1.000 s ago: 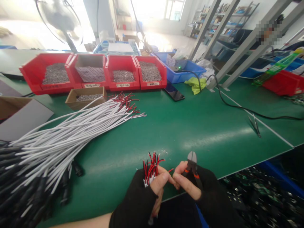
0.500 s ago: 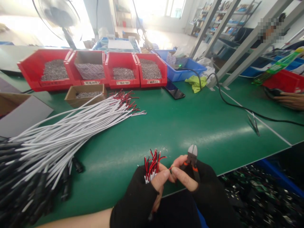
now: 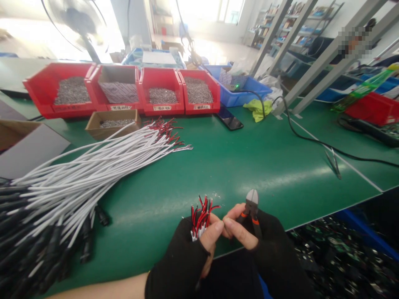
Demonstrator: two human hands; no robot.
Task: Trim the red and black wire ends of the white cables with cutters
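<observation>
My left hand (image 3: 209, 240), in a black fingerless glove, is closed round a bundle of white cables whose red and black wire ends (image 3: 202, 218) fan upward. Its thumb and fingertips meet those of my right hand (image 3: 241, 230) at the front edge of the table. Whatever is pinched between the fingertips is hidden. Diagonal cutters (image 3: 252, 203) with orange-trimmed handles lie in my gloved right hand, jaws pointing up and away. Tiny bright scraps rest on the table just beyond the wire ends.
On the left of the green table (image 3: 218, 166) lies a big pile of white cables (image 3: 102, 166) beside a wrench (image 3: 183, 148). Red bins (image 3: 118, 106) of small metal parts line the back, near a phone (image 3: 230, 118). Tweezers (image 3: 333, 164) lie at right.
The red wire bit visible between my fingertips is now covered. Both hands stay nearly in place. A co-worker's hand at the right edge has gone from view.
</observation>
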